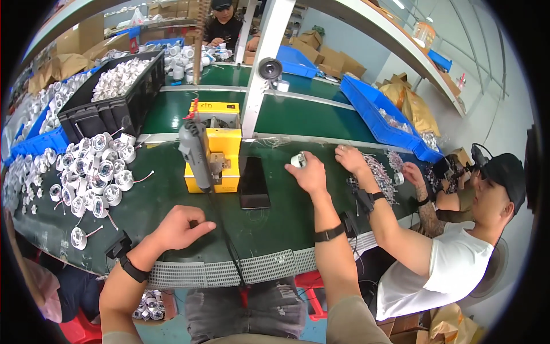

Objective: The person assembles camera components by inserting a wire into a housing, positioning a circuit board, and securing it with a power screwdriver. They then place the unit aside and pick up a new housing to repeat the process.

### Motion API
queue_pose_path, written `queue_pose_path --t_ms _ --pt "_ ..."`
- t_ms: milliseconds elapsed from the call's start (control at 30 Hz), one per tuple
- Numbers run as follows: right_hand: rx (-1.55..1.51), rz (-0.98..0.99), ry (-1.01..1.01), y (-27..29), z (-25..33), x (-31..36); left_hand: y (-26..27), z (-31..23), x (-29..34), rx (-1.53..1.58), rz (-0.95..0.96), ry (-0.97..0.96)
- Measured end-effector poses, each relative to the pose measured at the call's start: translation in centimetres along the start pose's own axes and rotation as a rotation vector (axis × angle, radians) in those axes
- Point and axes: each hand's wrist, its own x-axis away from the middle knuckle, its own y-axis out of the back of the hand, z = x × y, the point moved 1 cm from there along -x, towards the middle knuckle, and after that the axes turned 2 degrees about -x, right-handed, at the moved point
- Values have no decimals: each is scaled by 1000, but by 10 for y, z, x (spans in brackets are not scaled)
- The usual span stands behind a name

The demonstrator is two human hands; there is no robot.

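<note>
My right hand (311,174) is closed on a small white round lamp housing (298,161), pinched at the fingertips above the green bench. My left hand (182,227) rests over the bench near its front edge. Its fingers curl loosely and the thumb points right, apart from them; nothing shows in it. Between the hands stand a grey electric screwdriver (195,153) and a yellow fixture (224,163), with a black phone (254,183) lying beside them. Left of them lies a heap of white round lamp housings (97,172), some with wires.
A black crate (103,114) of white parts stands at back left. Blue trays (375,109) line the far right. A co-worker in a white shirt (441,269) reaches over wired parts (378,175) at my right. A white post (263,80) rises behind the fixture; a black cable (226,238) crosses the bench.
</note>
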Motion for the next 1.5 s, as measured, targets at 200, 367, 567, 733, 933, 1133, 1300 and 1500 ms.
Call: queue_pose_path --t_ms 200,367,567,733,933,1133,1300,1500 --pt "-571 56 827 36 125 71 -7 -3 8 933 155 250" --pt "-541 293 1094 11 149 118 -7 -12 14 1208 192 180" --pt "-746 432 819 -3 132 106 -3 -2 8 1034 147 226" --pt "-793 672 577 -5 119 97 4 -7 2 1069 85 231" --pt "-994 776 304 -13 115 101 3 -6 5 1072 81 281" --pt "-1327 782 169 -9 120 105 5 -7 7 1219 71 262" --pt "-1094 781 270 -11 120 106 8 -10 5 1379 -20 294" --pt "-823 591 603 -14 129 111 8 -10 1 1361 1 328"
